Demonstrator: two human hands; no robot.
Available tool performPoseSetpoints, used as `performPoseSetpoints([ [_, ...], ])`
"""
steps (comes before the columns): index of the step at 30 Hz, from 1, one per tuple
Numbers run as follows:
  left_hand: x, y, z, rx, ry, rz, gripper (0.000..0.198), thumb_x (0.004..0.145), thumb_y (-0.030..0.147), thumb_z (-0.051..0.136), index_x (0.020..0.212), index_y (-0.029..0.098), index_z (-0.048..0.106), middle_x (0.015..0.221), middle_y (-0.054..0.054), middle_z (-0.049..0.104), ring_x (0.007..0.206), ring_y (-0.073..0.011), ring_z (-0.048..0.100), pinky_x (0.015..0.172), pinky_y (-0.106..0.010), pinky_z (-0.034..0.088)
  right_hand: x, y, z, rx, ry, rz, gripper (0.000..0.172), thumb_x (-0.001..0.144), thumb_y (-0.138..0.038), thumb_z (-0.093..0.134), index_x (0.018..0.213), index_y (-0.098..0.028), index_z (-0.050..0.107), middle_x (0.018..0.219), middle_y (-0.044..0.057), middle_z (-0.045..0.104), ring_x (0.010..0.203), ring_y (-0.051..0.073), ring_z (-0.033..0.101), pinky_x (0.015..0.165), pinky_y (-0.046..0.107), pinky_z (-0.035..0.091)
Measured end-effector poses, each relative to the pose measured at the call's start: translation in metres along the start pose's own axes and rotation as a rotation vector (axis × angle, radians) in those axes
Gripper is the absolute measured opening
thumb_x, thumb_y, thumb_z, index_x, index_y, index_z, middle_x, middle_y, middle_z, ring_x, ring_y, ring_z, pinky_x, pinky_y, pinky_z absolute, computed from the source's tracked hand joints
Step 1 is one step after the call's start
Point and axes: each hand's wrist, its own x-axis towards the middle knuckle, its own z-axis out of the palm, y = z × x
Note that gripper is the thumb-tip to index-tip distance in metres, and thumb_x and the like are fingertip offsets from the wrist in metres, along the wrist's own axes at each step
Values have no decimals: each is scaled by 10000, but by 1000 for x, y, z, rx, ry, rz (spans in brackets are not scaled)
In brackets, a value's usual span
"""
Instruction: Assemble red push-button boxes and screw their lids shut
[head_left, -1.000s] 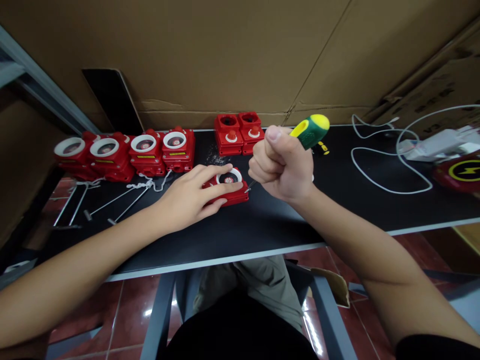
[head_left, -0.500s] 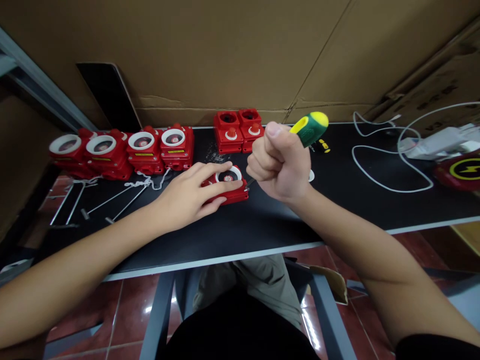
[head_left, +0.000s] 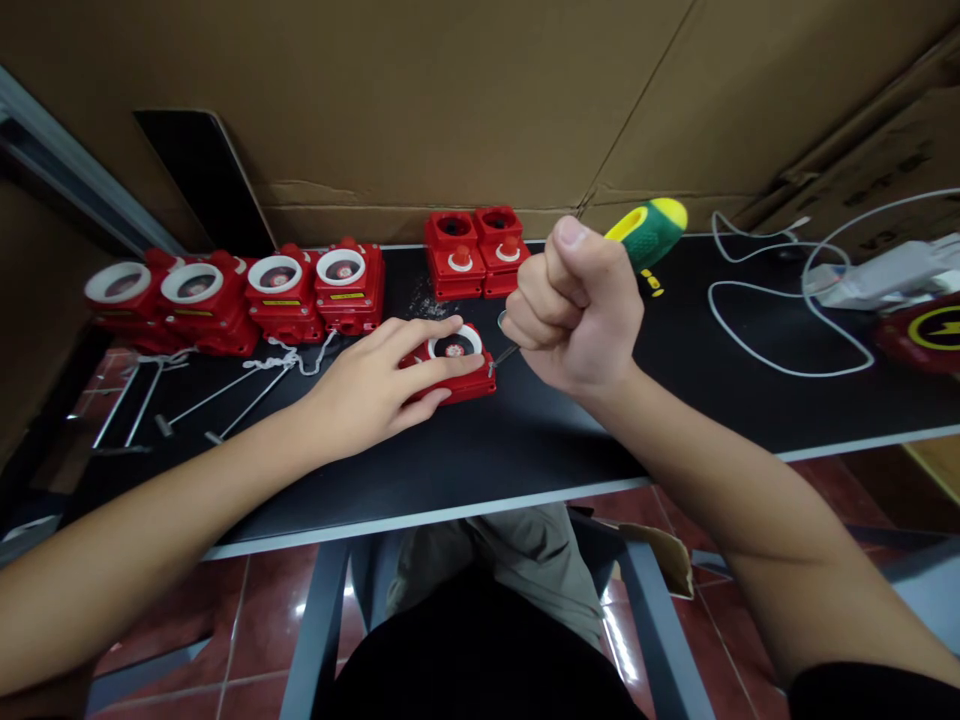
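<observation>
A red box point(head_left: 476, 383) with a white-ringed round window lies on the black tabletop. My left hand point(head_left: 390, 378) grips it from the left, fingers spread over its top and thumb along the near side. A screwdriver point(head_left: 654, 238) with a green and yellow handle is held in my right fist point(head_left: 577, 310). Its handle sticks out above the thumb, slanting up to the right. The thin shaft emerges below the fist and reaches the right corner of the red box. My palm hides the middle of the tool.
Several finished-looking red boxes point(head_left: 285, 318) stand in a row at left, with cords and metal hammers point(head_left: 255, 410) before them. Two red housings point(head_left: 454, 280) sit behind. A white cable point(head_left: 787, 370) curls at right. Cardboard point(head_left: 465, 100) walls the back.
My right fist and the screwdriver have shifted up and to the right in the picture, the handle tipping further outward. My left hand stays on the red box.
</observation>
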Motion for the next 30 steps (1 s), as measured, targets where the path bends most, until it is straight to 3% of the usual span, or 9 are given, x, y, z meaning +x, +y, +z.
performPoseSetpoints([
  [5,0,-1,0,-10,1,-4,454,1124,206,667,1568,295,700,1638,-159,648,1313,-306,721,1112,-510,655,-1,-1,-3,1,-22,-22,830,866,-576,826,636,-214,116,510,-72,40,425,63,79,412,268,137],
  [11,1,0,-1,-11,-15,-11,467,1126,214,665,1585,301,679,1648,-161,641,1316,-314,721,1093,-522,665,0,-8,-9,103,-102,-96,699,1018,-433,721,642,-228,169,503,-83,114,426,57,74,383,248,165],
  [16,1,0,-1,-16,-17,-7,468,1125,202,659,1584,290,680,1651,-175,636,1346,-334,711,1106,-548,660,0,-2,-5,196,-130,-115,714,1019,-349,691,637,-194,108,499,-77,73,396,40,42,370,227,101],
  [21,2,0,-2,-19,-11,-2,466,1114,198,679,1574,277,691,1653,-177,636,1343,-332,718,1127,-547,653,0,3,-4,205,-152,-119,765,1065,-504,686,629,-204,133,492,-77,105,399,46,64,380,235,106],
  [25,2,0,-2,-30,-27,-25,497,1109,196,679,1593,309,679,1664,-161,631,1350,-331,715,1132,-553,650,-1,3,-2,121,-77,-78,861,979,-631,771,637,-207,104,497,-80,80,403,51,72,388,243,101],
  [30,2,0,-2,-25,-39,-25,499,1113,203,671,1600,311,670,1674,-166,620,1384,-342,696,1140,-561,641,-2,5,-1,118,-28,-64,827,942,-543,799,652,-216,97,510,-89,39,426,54,28,401,253,78],
])
